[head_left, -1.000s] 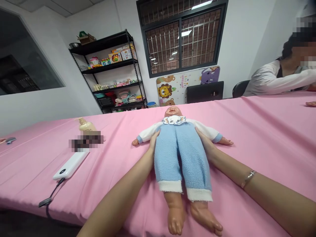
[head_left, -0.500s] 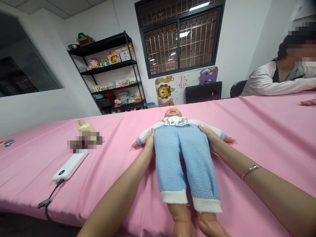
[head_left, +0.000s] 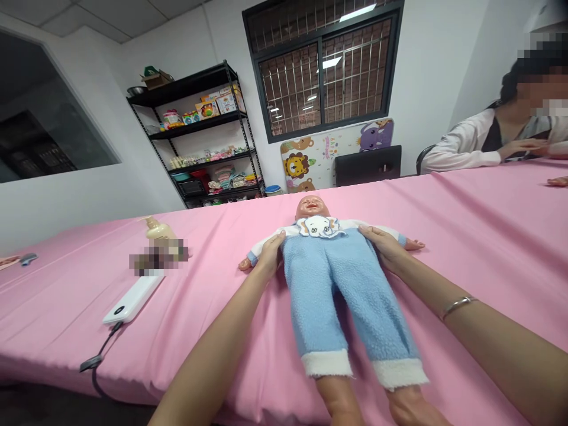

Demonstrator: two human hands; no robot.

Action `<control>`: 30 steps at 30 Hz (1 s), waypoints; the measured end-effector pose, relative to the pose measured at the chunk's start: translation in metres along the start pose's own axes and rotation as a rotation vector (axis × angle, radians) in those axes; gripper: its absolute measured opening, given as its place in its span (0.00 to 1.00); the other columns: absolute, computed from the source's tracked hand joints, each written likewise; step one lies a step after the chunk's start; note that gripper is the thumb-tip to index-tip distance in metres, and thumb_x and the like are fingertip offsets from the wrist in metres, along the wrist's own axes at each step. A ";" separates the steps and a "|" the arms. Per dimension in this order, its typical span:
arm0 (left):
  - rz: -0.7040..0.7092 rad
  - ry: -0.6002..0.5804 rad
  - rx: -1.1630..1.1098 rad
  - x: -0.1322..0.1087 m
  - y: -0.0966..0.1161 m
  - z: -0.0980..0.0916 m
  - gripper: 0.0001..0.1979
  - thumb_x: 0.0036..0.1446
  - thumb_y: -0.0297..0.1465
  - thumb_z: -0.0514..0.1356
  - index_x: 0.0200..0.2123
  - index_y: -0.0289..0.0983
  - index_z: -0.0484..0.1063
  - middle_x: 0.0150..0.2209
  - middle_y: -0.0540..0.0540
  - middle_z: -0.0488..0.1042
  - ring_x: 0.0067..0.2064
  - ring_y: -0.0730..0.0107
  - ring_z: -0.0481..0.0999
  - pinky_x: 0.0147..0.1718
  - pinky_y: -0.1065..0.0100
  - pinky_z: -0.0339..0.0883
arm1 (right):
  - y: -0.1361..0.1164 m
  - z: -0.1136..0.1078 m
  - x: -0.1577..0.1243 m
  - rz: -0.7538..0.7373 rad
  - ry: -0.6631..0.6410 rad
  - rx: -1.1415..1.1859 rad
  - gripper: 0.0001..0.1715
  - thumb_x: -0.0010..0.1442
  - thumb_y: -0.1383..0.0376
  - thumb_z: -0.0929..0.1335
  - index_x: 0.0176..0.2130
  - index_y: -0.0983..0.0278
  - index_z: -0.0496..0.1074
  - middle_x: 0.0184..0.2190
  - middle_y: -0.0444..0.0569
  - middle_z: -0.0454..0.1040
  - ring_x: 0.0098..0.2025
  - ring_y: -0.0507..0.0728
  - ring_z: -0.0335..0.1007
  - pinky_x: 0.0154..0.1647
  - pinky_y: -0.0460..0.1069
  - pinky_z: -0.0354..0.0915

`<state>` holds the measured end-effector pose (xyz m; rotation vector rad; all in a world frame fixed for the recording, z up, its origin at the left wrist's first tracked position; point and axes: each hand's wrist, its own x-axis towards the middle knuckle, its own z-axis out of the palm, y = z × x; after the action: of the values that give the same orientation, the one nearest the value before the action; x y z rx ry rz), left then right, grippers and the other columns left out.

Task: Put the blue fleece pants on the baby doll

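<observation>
- Surface: pink cloth cover, running across the whole view.
- Room: white walls; barred window behind; black metal shelf rack left of it, holding toys and folded cloth; cartoon-animal foam mat leaning below window.
- Baby doll: on its back mid-surface, blue fleece trousers, feet toward wearer.
- Left hand, right hand: either side of doll's chest, fingers closed together, pressing against its sides.
- Left of doll, well apart: pump bottle, partly pixelated; white power bank with cable.
- Far right, behind surface: seated person's sleeve.
</observation>
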<state>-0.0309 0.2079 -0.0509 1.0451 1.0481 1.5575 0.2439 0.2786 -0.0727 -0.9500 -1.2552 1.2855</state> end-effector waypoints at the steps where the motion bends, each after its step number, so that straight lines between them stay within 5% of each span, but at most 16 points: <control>1: 0.002 -0.018 -0.029 -0.001 0.002 0.002 0.19 0.45 0.43 0.67 0.36 0.35 0.74 0.37 0.46 0.76 0.43 0.64 0.72 0.46 0.66 0.63 | 0.000 0.000 -0.001 0.007 -0.004 0.006 0.28 0.39 0.43 0.72 0.24 0.62 0.64 0.24 0.49 0.70 0.33 0.58 0.68 0.33 0.52 0.65; 8: 0.037 0.064 -0.035 -0.008 0.011 0.010 0.15 0.40 0.33 0.67 0.27 0.36 0.64 0.25 0.55 0.64 0.28 0.77 0.63 0.29 0.73 0.55 | 0.000 0.000 -0.003 0.041 -0.059 0.020 0.26 0.41 0.45 0.72 0.26 0.63 0.67 0.28 0.50 0.72 0.35 0.58 0.68 0.34 0.52 0.65; 19: 0.160 0.191 0.197 -0.007 0.016 0.014 0.13 0.40 0.34 0.64 0.28 0.37 0.64 0.26 0.53 0.63 0.30 0.74 0.62 0.32 0.71 0.55 | -0.003 -0.005 0.001 0.198 -0.146 0.058 0.30 0.37 0.48 0.76 0.35 0.64 0.72 0.39 0.46 0.74 0.41 0.52 0.68 0.40 0.45 0.64; 30: 0.134 0.183 0.260 -0.009 0.015 0.013 0.13 0.41 0.35 0.63 0.28 0.36 0.65 0.26 0.53 0.65 0.31 0.73 0.63 0.32 0.72 0.55 | -0.011 -0.003 -0.003 0.262 -0.174 0.082 0.31 0.34 0.49 0.77 0.34 0.65 0.72 0.36 0.46 0.73 0.37 0.51 0.66 0.35 0.44 0.62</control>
<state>-0.0204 0.1985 -0.0342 1.1845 1.3580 1.6795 0.2487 0.2750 -0.0627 -0.9838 -1.2282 1.6413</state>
